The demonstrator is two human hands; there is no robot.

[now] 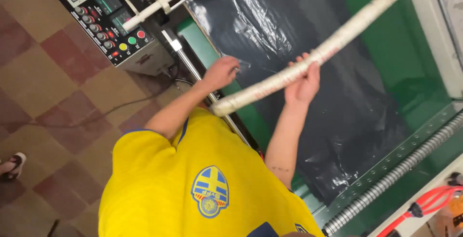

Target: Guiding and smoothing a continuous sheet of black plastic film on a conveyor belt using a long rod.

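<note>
the rod [333,44] is long, pale and wrapped in off-white tape, its surface ridged by the winding. it runs on a slant from near the person's chest up past the top edge of the view. the right hand [303,80] grips it from below, fingers curled over its upper side. the rod's lower end juts out beyond those fingers toward the left hand [222,72], which is closed on the edge of a dark plastic sheet [308,73], pinching it. the sheet is glossy and creased, and it lies under both hands on a green machine bed [410,58]. a ribbed metal hose [395,174] lies along the bed's edge, well away from the fingers. past the left hand stands a control panel [103,20] with coloured buttons. the floor [48,82] is chequered tile in brown and red.
</note>
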